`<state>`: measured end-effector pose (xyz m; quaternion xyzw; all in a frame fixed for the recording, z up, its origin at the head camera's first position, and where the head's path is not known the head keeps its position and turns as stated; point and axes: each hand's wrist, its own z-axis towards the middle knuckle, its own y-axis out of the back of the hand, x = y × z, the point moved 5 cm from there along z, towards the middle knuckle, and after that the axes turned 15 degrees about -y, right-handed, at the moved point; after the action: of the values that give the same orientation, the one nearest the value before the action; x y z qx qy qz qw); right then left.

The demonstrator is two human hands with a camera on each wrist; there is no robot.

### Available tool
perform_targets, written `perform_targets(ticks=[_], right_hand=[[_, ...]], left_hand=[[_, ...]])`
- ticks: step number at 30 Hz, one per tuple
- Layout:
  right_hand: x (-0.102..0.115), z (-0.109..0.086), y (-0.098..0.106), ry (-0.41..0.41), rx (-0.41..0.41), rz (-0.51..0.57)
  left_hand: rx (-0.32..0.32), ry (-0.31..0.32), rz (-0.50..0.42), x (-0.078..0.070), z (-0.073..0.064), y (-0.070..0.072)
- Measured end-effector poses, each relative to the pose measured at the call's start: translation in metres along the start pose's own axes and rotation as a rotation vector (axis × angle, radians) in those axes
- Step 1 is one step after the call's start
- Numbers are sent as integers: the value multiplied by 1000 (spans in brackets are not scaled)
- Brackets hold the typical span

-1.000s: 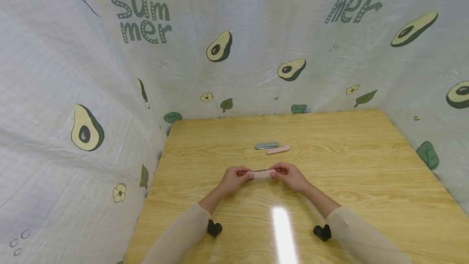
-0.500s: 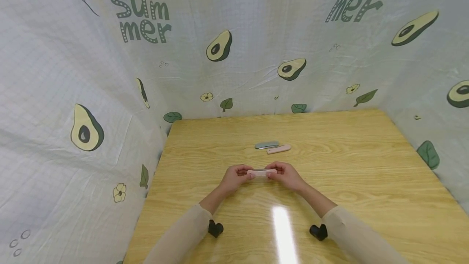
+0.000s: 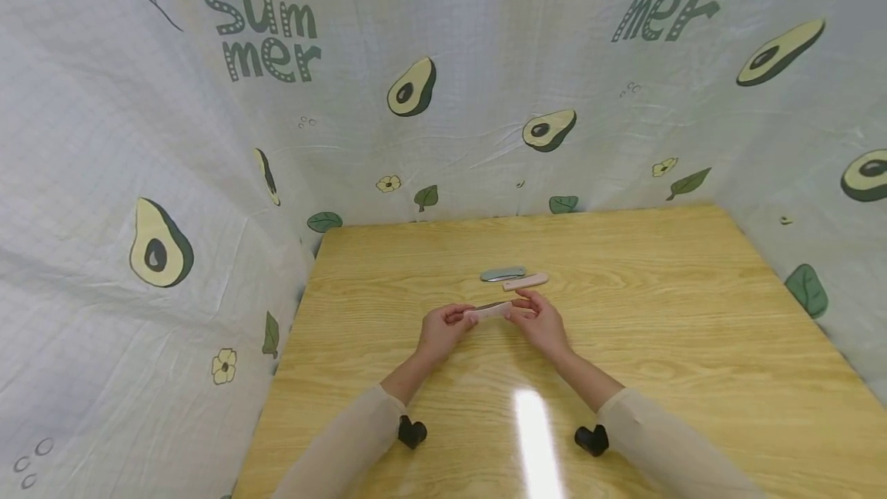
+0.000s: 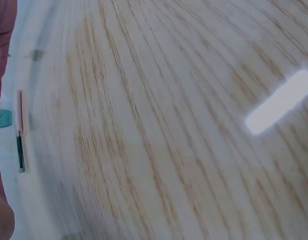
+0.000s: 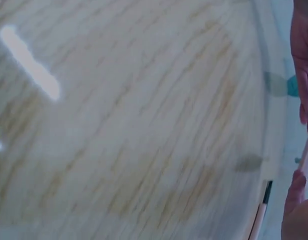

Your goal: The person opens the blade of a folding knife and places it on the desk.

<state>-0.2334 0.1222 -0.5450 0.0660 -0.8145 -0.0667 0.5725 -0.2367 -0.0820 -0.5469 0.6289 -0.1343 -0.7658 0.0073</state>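
Between both hands, above the table's middle, is a pink folding knife (image 3: 490, 311) with a dark strip along its far edge. My left hand (image 3: 443, 331) pinches its left end, thumb in front and fingers behind. The right hand (image 3: 543, 331) pinches the other end, which sits slightly higher. Just beyond lie a grey-blue folding knife (image 3: 503, 273) with a thin metal edge showing and a second pink folding knife (image 3: 526, 281), side by side. In the right wrist view, part of the held pink knife (image 5: 307, 160) shows at the right edge beside the fingers.
A light wooden table (image 3: 658, 291) spreads under the hands, with a bright glare streak near its front. White cloth (image 3: 478, 45) printed with avocados hangs behind it and along the sides. A black wrist device (image 3: 412, 432) sits by the left sleeve.
Both hands have moved slightly away from the body with the pink folding knife, toward the two knives on the table. Its right end has tilted up. The right hand has shifted left.
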Motion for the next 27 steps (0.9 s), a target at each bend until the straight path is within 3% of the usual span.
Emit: perform_targets(ticks=[7, 14, 21, 27], right_hand=[[6, -12, -16, 3, -26, -57], [7, -14, -23, -26, -47, -67], [7, -14, -26, -32, -11, -35], [10, -14, -27, -43, -4, -16]], left_hand=[[-67, -42, -61, -6, 0, -3], [-111, -37, -75, -9, 1, -6], [-36, -90, -44, -13, -1, -12], [9, -89, -81, -14, -4, -18]])
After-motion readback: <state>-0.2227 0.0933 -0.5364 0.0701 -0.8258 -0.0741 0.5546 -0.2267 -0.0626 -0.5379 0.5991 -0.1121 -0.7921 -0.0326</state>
